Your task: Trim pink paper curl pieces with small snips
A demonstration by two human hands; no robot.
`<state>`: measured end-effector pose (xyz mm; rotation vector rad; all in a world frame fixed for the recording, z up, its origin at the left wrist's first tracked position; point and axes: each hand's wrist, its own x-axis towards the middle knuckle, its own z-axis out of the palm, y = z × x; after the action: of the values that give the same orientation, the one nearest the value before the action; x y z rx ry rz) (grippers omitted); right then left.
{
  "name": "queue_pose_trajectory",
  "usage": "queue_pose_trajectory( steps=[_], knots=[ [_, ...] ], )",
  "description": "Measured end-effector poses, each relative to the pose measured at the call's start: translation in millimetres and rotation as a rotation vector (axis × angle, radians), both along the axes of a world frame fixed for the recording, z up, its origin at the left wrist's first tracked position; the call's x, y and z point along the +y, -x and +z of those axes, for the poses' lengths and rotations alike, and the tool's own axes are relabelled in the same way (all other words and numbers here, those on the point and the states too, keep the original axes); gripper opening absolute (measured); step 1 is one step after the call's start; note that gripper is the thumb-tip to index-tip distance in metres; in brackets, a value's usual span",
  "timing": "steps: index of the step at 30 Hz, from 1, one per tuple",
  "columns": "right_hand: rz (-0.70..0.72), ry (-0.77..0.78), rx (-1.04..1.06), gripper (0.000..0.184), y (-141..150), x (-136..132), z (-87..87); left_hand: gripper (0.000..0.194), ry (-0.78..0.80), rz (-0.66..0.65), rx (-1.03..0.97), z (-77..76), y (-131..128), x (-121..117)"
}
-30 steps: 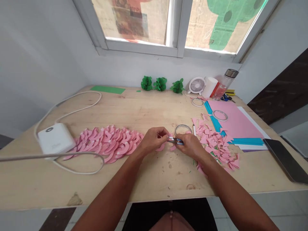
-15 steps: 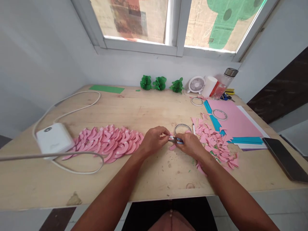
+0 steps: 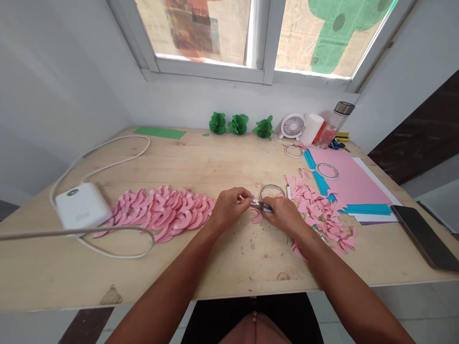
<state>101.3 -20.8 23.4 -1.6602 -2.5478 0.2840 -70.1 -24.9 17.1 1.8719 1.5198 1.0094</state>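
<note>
Left hand (image 3: pixel 233 205) pinches barely visible paper (image 3: pixel 255 201); right hand (image 3: pixel 284 212) grasps half-hidden scissors (image 3: pixel 266 208); forearms (image 3: pixel 191 265) cross the near edge of the surface (image 3: pixel 229 267).

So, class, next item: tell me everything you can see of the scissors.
The scissors have dark grey, metallic-looking blades and bluish handles, partly covered by the right hand gripping them. They lie crosswise in front of the person, blades pointing toward the left hand, beside the small pink-and-white paper piece at its fingertips. How far the blades are open, and whether they touch the paper, is too small to tell.
</note>
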Motion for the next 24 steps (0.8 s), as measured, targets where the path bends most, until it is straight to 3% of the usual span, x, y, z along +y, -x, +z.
queue_pose_trajectory(
  steps=[5,10,16,20,24],
  knots=[
    [0.000,-0.002,-0.011,0.029,0,1,-1.3,0.014,0.062,0.042,-0.140,-0.4,4,2],
    [-0.020,-0.015,0.106,0.024,-4,3,-3.3,0.019,0.202,0.067,-0.467,-0.1,7,5],
    [-0.070,0.044,0.596,0.023,-10,10,-4.7,0.028,0.392,0.045,-0.837,4.0,5,2],
    [-0.086,0.183,0.925,0.024,-6,9,-5.3,0.028,0.450,-0.004,-0.854,5.0,-1,-2],
    [-0.095,0.322,1.031,0.027,1,4,-3.4,0.026,0.430,-0.020,-0.824,3.5,-9,-4]
  ],
)
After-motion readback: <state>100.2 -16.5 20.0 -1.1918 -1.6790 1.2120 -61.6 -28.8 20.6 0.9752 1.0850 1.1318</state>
